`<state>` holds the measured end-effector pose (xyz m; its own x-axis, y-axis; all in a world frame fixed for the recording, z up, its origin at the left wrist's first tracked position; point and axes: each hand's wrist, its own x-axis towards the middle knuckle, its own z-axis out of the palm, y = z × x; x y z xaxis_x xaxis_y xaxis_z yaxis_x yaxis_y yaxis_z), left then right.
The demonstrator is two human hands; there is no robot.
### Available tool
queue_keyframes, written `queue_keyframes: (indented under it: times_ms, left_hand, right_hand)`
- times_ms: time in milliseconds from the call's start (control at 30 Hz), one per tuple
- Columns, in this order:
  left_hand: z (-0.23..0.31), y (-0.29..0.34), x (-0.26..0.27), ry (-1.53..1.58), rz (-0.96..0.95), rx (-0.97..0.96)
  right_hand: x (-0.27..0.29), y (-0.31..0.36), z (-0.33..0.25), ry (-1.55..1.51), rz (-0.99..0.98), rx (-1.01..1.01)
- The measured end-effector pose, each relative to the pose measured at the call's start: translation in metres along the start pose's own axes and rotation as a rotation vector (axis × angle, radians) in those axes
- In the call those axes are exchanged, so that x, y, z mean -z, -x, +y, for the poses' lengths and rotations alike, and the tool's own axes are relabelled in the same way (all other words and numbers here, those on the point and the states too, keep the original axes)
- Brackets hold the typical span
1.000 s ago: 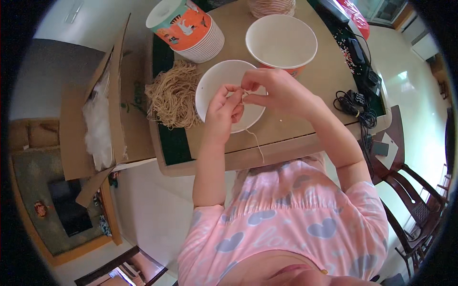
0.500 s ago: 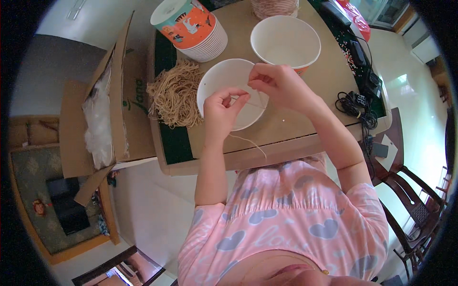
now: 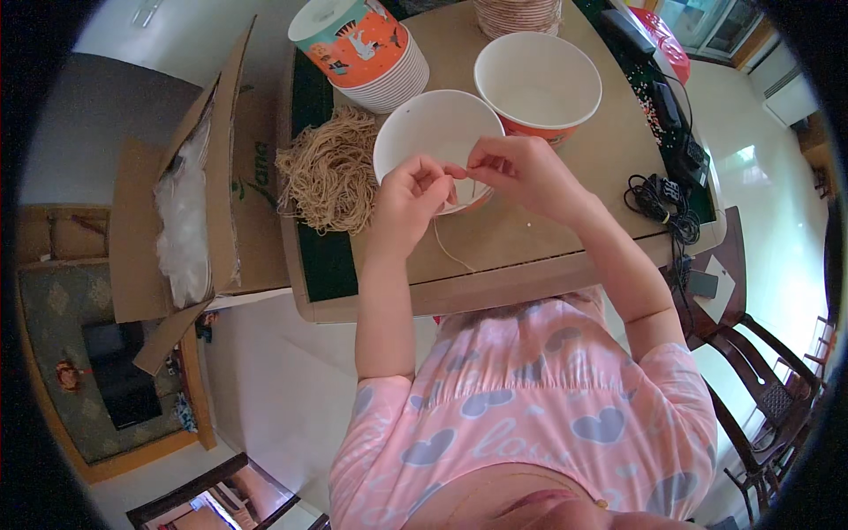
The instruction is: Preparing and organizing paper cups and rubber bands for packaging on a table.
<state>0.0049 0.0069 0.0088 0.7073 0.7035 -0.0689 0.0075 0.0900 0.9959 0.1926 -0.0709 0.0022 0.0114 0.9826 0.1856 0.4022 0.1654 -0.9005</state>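
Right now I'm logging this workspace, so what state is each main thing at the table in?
Left hand: pinching the string
Right hand: pinching the string
String: strung between the hands, one end trailing
Near tub: open
Far tub: open, looks empty
Tub stack: nested
String heap: loose, tangled
Cardboard box: flaps open
Black cable: bundled

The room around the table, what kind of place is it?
Probably a home, maybe a living room: there are dark wooden chairs, a shiny pale floor and what looks like a black television.
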Motion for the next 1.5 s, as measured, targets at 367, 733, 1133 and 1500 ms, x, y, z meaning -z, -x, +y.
queue_keyframes:
  times_ms: [367, 733, 1133, 1500]
  left_hand:
    - [0.002, -0.01, -0.014, -0.439, 0.061, 0.008]
    - [0.0, -0.007, -0.015, -0.37, 0.105, 0.05]
    - [-0.002, -0.01, -0.011, -0.33, 0.081, 0.063]
    - [0.001, -0.008, -0.013, -0.303, 0.082, 0.067]
  right_hand:
    - [-0.01, 0.003, 0.011, -0.34, 0.131, 0.023]
    - [0.022, -0.001, 0.004, -0.371, 0.237, 0.098]
    - [0.018, -0.009, -0.003, 0.206, 0.07, 0.257]
    - [0.021, -0.01, -0.004, 0.272, 0.025, 0.354]
